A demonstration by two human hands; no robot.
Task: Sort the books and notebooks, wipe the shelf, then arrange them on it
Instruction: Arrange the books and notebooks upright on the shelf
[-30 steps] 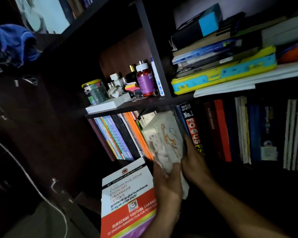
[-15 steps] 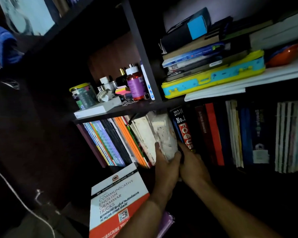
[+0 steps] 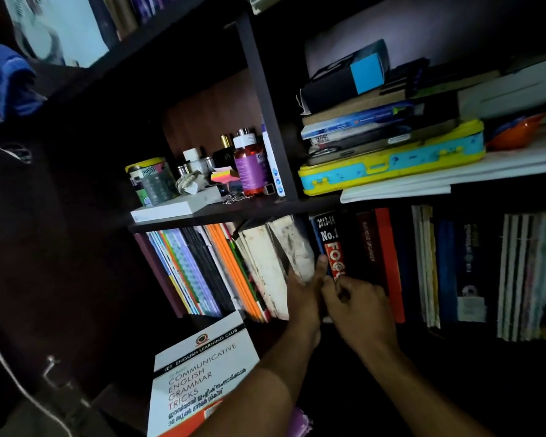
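Note:
A worn white book [image 3: 292, 244] with a stained cover stands tilted in the lower shelf row, between an off-white book [image 3: 262, 263] and a black "No.1 FOCUS" book [image 3: 330, 244]. My left hand [image 3: 303, 294] grips its lower edge, thumb on its right side. Just to the right, my right hand [image 3: 356, 301] has curled fingers against the FOCUS book's spine, touching my left hand. Thin colourful notebooks [image 3: 196, 269] lean at the left of the row. A white and red grammar book [image 3: 199, 373] lies below, partly under my left forearm.
The dark shelf board [image 3: 202, 216] above carries bottles, a tin, sticky notes and a white box [image 3: 177, 206]. To the right lies a stack of books on a yellow and blue case [image 3: 391, 165]. More upright books [image 3: 438, 269] fill the lower right. A blue cloth [image 3: 4, 83] hangs upper left.
The white book has gone from held out in front of the shelf into the row, pushed in between its neighbours. Both hands followed it towards the shelf.

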